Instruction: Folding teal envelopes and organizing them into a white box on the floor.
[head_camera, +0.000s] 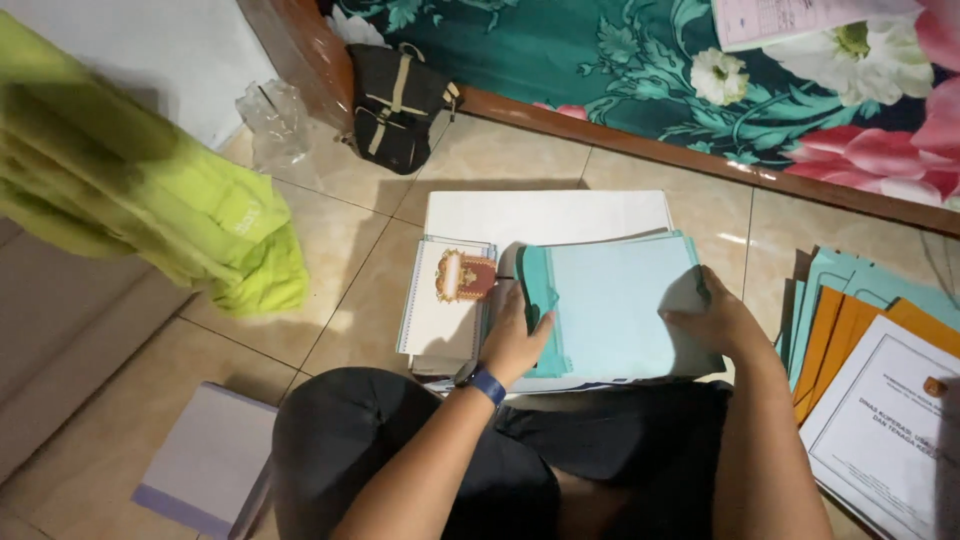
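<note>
Far left, a lime green cloth hangs over the edge of a grey surface, blurred. Below it, a white book with a lilac edge lies on the tiled floor. Up by the wall sits crumpled clear plastic, just beside a black bag with tan straps.

Centre, in front of your knees: a white booklet with a red and gold crest lies on a low stack, next to a big white sheet. On that sheet sits the stack of teal folders. Your left hand, blue watch band on the wrist, clamps the stack's left edge, thumb on top, fingers curled underneath. Your right hand lies flat on the stack's right side, fingers spread, pressing down; not closed around anything.

Right, well apart from your hands, more teal and orange folders fan out on the floor, a white printed document on top. Along the top runs a floral bedspread.
</note>
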